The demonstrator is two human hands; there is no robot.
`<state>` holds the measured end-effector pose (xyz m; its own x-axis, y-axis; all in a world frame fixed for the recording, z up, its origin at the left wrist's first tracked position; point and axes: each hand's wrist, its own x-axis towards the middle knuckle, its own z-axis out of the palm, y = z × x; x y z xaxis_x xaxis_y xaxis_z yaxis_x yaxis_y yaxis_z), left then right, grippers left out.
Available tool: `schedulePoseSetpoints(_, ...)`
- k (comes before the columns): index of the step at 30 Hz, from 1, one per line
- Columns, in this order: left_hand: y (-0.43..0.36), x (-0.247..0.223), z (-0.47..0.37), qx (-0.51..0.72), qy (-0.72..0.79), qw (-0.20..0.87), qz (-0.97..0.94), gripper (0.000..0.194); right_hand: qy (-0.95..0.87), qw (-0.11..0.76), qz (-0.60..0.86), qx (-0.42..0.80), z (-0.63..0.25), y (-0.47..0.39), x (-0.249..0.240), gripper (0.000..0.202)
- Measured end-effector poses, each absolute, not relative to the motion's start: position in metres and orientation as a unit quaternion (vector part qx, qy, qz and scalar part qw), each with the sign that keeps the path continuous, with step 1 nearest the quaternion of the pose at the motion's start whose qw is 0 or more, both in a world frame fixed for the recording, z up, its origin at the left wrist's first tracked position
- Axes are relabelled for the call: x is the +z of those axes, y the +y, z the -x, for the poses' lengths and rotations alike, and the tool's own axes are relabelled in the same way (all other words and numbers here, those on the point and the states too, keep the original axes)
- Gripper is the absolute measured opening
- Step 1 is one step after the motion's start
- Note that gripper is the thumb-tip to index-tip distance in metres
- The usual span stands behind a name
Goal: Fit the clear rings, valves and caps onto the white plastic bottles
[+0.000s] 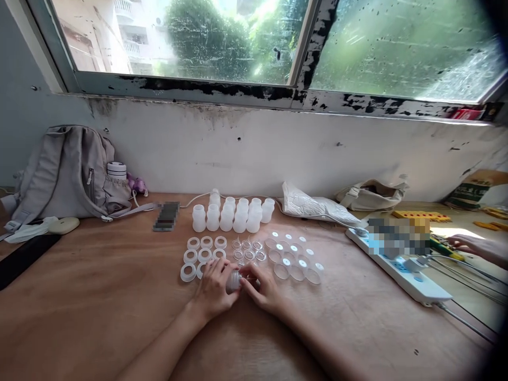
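My left hand (212,288) is closed round a translucent white plastic piece with a ribbed, screw-thread side (233,281), which lies on its side. At its right end my right hand (262,288) has thumb and fingers pinched together; what they grip is mostly hidden. Just beyond my left hand lie rows of white plastic rings (193,243). Several small clear rings (248,254) lie in front of my hands. To the right are clear round discs (281,271) with small white tabs. Behind everything stand frosted white bottles (213,218) without caps, in a cluster.
A white power strip (397,267) with plugs and cables stands at the right, and another person's hand (468,244) reaches in past it. At the back are a phone (166,216), a white padded pouch (301,203) and a beige bag (373,196). A grey backpack (67,174) sits left.
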<state>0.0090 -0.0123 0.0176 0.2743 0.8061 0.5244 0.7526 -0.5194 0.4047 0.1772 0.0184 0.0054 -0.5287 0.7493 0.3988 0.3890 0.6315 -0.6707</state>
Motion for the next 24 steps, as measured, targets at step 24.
schedulePoseSetpoints(24,-0.0086,0.0096,-0.0104,0.343,0.469,-0.013,-0.814,0.024,-0.837,0.333,0.381,0.209,-0.1739,0.0099,0.0073,0.009)
